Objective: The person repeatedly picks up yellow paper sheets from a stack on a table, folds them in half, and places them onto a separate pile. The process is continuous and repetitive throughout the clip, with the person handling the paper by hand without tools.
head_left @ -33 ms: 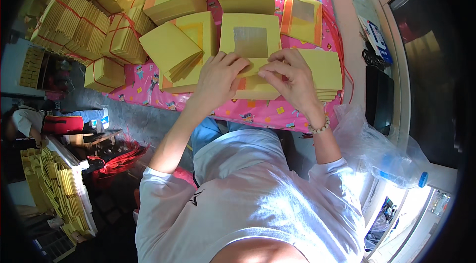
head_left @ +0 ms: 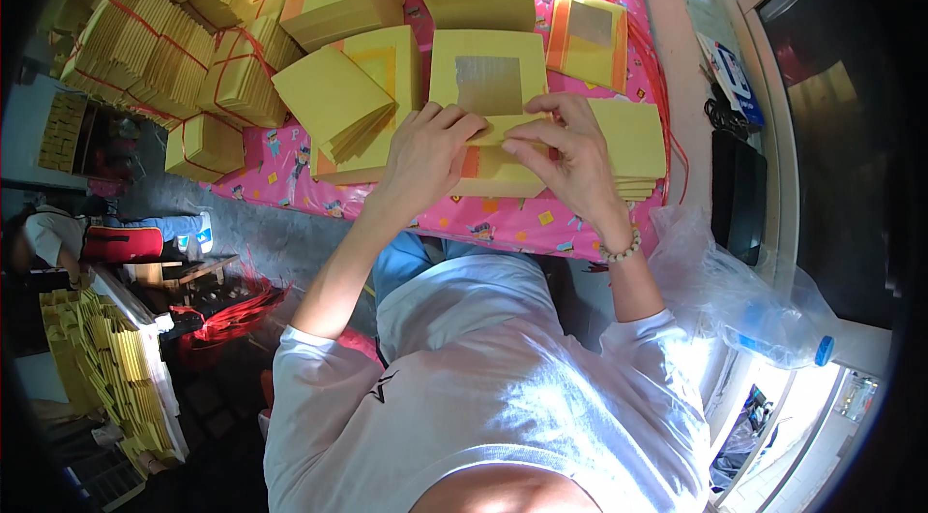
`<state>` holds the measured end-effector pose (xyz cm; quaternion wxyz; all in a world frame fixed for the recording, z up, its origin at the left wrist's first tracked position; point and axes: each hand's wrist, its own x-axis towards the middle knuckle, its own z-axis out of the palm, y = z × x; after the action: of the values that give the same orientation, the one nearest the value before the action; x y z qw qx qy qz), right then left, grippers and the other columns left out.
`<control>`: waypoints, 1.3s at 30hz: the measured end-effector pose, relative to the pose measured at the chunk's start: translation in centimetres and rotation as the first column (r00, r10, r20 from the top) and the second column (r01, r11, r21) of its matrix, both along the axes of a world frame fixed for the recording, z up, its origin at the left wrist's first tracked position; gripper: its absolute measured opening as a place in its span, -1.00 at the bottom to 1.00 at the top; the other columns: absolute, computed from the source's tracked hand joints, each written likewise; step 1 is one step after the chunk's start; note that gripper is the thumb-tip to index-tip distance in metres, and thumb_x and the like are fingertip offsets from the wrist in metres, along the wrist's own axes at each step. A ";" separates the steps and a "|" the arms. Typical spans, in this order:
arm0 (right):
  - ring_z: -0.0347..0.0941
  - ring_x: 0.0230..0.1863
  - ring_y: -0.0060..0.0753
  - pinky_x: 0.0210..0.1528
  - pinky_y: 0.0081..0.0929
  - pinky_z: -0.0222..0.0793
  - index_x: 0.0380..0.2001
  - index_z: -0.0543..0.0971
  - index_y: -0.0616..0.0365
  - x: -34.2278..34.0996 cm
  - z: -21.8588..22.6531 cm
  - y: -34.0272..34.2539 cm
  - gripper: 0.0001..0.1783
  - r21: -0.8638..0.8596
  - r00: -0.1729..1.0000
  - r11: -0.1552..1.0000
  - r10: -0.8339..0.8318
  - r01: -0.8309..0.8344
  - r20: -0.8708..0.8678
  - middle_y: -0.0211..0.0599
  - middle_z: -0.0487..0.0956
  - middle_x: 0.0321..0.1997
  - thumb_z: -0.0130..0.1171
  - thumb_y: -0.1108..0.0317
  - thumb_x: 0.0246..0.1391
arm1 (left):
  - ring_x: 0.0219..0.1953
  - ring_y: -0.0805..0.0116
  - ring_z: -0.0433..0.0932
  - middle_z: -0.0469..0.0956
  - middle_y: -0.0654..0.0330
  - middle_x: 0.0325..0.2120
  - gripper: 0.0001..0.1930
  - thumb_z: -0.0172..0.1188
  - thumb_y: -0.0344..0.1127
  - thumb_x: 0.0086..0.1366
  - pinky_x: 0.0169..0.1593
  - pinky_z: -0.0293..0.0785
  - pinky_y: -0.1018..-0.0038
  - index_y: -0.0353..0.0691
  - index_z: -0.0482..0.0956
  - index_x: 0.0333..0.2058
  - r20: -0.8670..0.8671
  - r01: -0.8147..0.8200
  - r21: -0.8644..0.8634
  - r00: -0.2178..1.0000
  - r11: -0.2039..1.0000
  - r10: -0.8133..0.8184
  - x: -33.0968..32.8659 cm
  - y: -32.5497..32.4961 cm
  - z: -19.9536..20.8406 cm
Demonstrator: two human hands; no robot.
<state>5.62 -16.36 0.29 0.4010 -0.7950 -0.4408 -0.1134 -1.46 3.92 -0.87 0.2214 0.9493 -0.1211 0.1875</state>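
- In the head view, we see a yellow paper stack [head_left: 503, 182] at the middle of the desk's [head_left: 430, 218] near edge, its top piece bearing a grey patch [head_left: 488, 83] and a narrow yellow flap [head_left: 499, 129] toward us.
- Our left hand [head_left: 425, 147] lies over the flap's left end with fingers bent; we cannot tell whether it grips the paper or only presses it.
- Our right hand [head_left: 570, 153] is at the flap's right part, thumb and fingers curled with only a narrow space between their tips; we cannot tell whether paper is caught there.
- We judge the step in hand to be folding or lining up this flap; the next move seems to call for even pressure along the crease, the left hand keeping the piece from sliding.
- Left of our hands, a folded yellow bundle [head_left: 333, 97] rests on an orange-framed stack [head_left: 406, 58]; a plain yellow stack [head_left: 633, 136] sits toward the desk's near right corner.
- Against the earlier frame, little differs: our right fingertips look slightly more parted at the flap, the left hand keeps its place, and the surrounding stacks stay put.
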 end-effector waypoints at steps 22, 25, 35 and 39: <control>0.47 -0.06 -0.53 -0.01 -0.54 0.43 0.03 0.41 0.29 -0.3 -2.0 1.5 -0.45 0.504 0.642 0.863 0.379 0.014 -0.666 -0.30 0.55 -0.07 0.32 0.57 -0.09 | 0.05 0.27 0.38 0.36 0.08 0.00 -0.49 0.23 -0.50 0.12 0.14 0.26 0.39 -0.33 0.29 0.05 0.192 -0.030 -0.597 0.965 0.802 0.179 0.7 -1.3 -0.9; 0.43 0.00 -0.54 0.06 -0.53 0.36 0.05 0.39 0.25 -0.1 -2.4 1.6 -0.44 0.458 0.674 0.889 0.347 -0.015 -0.652 -0.32 0.52 -0.02 0.31 0.54 -0.06 | 0.01 0.34 0.40 0.40 0.09 -0.05 -0.56 0.18 -0.53 0.15 0.11 0.28 0.43 -0.34 0.32 0.01 0.123 0.141 -0.793 0.990 0.592 -0.072 1.2 -1.3 -1.6; 0.41 0.01 -0.48 0.00 -0.52 0.40 0.10 0.28 0.32 1.6 -2.0 2.6 -0.45 0.496 0.702 0.858 0.269 0.137 -0.659 -0.22 0.46 0.01 0.23 0.47 0.05 | -0.04 0.49 0.43 0.47 0.19 -0.09 -0.64 0.10 -0.43 0.27 0.06 0.35 0.50 -0.33 0.33 0.04 -0.166 -0.069 -0.943 0.946 0.327 -0.279 2.9 -0.8 0.0; 0.43 -0.01 -0.48 -0.01 -0.54 0.40 0.08 0.31 0.34 2.1 -1.3 2.7 -0.49 0.451 0.629 0.872 0.245 0.189 -0.738 -0.21 0.48 0.00 0.20 0.39 0.10 | -0.05 0.50 0.46 0.47 0.22 -0.07 -0.63 -0.01 -0.23 0.38 0.02 0.39 0.52 -0.28 0.32 0.08 -0.325 -0.264 -0.941 0.880 0.212 -0.347 3.7 -0.7 1.5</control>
<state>7.73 -13.69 -0.97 0.7397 -0.6293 -0.1936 0.1391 2.26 3.18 0.64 0.7937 0.6054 0.0554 -0.0229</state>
